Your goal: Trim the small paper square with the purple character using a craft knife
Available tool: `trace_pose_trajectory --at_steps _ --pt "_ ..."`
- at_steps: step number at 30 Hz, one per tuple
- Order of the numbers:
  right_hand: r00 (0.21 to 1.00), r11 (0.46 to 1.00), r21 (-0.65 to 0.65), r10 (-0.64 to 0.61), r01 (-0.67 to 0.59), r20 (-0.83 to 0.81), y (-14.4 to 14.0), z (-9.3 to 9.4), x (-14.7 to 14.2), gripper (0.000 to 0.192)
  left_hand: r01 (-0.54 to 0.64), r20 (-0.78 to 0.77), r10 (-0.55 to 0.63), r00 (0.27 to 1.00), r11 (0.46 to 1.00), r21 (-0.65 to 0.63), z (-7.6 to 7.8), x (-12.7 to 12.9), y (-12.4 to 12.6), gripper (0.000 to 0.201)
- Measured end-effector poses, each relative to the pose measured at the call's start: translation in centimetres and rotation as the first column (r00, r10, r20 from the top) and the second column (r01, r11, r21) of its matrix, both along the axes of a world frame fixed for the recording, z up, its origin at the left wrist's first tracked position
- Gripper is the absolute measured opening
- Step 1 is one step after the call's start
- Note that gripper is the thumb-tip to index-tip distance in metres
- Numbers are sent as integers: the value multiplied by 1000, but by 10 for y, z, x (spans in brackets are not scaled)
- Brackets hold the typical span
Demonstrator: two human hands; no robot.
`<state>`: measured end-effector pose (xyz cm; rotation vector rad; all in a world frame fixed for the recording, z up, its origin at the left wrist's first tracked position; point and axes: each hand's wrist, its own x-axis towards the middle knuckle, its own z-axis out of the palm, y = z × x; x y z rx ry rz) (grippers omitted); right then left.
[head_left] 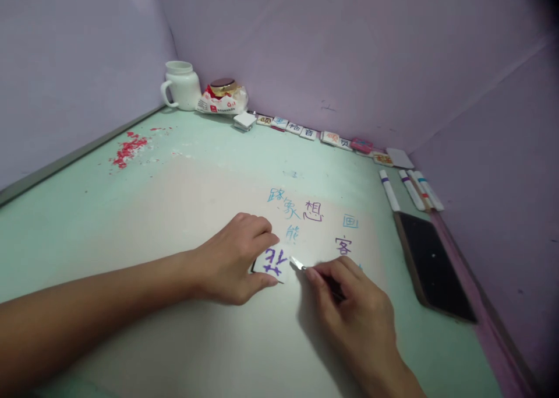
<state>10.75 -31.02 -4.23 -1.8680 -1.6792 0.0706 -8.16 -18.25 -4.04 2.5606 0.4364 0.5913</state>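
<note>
My left hand (238, 259) grips a small white square tile (264, 266) by its edges, fingers along the far side and thumb along the near side. A purple Chinese character is drawn on the tile, sideways to me. My right hand (356, 305) is closed round a small knife (297, 263) with a pointed silvery blade. The blade's tip is at the tile's right edge; whether it touches I cannot tell. Most of the knife's handle is hidden in my fingers. Beneath both hands lies a whitish board or sheet (205, 334).
Blue and purple characters (313, 211) are written beyond my hands. A dark phone-like slab (432, 264) and several white markers (389, 190) lie at the right. Along the back wall stand a white mug (183, 89), a crumpled packet (222, 102) and character tiles (309, 133). Red crumbs (128, 150) lie at the left.
</note>
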Motion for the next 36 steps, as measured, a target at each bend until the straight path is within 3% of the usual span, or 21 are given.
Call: trace_pose_trajectory --at_steps 5,14,28,36 --pt "992 996 10 -85 86 -97 -2 3 -2 24 -4 -17 4 1000 1000 12 1 1 0 32" --pt "993 998 52 -27 21 111 -6 5 -9 25 -3 -53 5 999 999 42 5 0 0 36" --pt "998 998 -17 57 -58 -33 -4 1 -10 24 13 -90 -10 996 999 39 9 1 1 33" --pt "995 1000 9 12 -13 103 -3 6 -10 26 42 -81 -41 996 999 12 12 1 1 32"
